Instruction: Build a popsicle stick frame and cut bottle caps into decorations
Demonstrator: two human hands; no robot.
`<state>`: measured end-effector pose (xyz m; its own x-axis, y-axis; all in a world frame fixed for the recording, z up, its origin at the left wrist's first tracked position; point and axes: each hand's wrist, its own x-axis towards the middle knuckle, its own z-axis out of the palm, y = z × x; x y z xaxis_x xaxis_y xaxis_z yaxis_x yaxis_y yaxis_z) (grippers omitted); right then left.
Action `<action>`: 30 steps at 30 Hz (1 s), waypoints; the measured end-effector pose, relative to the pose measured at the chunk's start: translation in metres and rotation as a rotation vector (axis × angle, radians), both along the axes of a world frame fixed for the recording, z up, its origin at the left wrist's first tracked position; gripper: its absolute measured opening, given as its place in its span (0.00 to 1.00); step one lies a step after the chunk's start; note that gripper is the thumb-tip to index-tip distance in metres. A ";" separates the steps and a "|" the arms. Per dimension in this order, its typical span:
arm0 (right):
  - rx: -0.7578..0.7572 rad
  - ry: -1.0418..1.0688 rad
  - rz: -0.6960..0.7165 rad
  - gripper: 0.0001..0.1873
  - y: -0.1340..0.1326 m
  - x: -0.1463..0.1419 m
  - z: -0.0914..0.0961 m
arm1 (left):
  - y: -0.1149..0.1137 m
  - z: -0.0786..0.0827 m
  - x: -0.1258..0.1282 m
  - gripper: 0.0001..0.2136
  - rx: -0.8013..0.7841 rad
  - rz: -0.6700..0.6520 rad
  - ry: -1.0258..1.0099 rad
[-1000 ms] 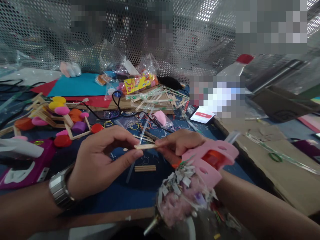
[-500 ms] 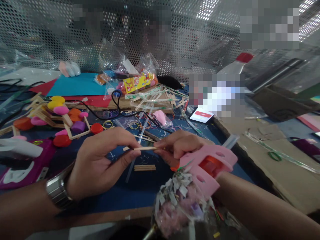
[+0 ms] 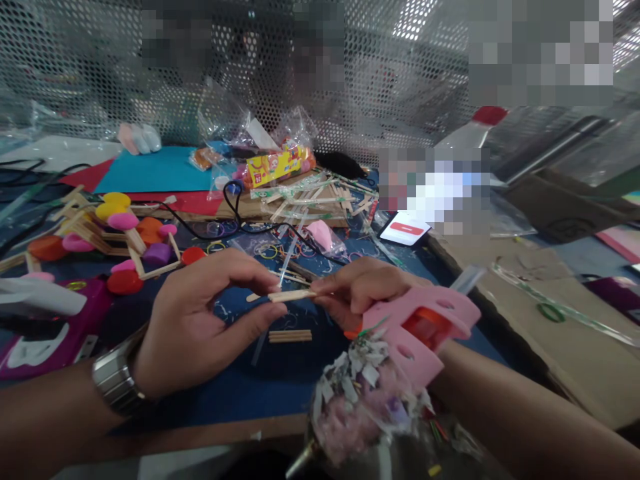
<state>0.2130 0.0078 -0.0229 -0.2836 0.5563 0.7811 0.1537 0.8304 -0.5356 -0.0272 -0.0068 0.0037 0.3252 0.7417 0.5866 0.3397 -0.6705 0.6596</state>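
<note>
A short pair of wooden craft sticks [image 3: 293, 295], one seemingly laid on the other, spans the gap between my hands. The thumb and forefinger of my left hand [image 3: 195, 323] close around its left end. My right hand [image 3: 365, 287] pinches the other end. A pink hot glue gun [image 3: 420, 333] with an orange trigger and a clear glue stick at its back hangs against my right hand; how that hand supports it is hidden. Paper scraps cling to the gun's front, and its metal tip points down left. Below the held piece, several short sticks [image 3: 290, 336] lie side by side.
At left are a stick structure with coloured pads [image 3: 157, 253] and a purple device [image 3: 75, 340]. Behind stand loose sticks [image 3: 320, 197], a yellow-labelled packet [image 3: 277, 167] and a black cable [image 3: 235, 207]. A lit phone [image 3: 405, 228] and cardboard [image 3: 550, 320] are at right.
The held sticks have turned slightly, showing more of their upper face and left end. My left fingertips have parted a little; my right hand and the glue gun have shifted slightly right.
</note>
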 end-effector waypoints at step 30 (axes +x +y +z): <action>0.002 -0.005 -0.067 0.19 -0.006 -0.005 0.006 | -0.004 0.005 0.006 0.03 -0.024 0.089 -0.054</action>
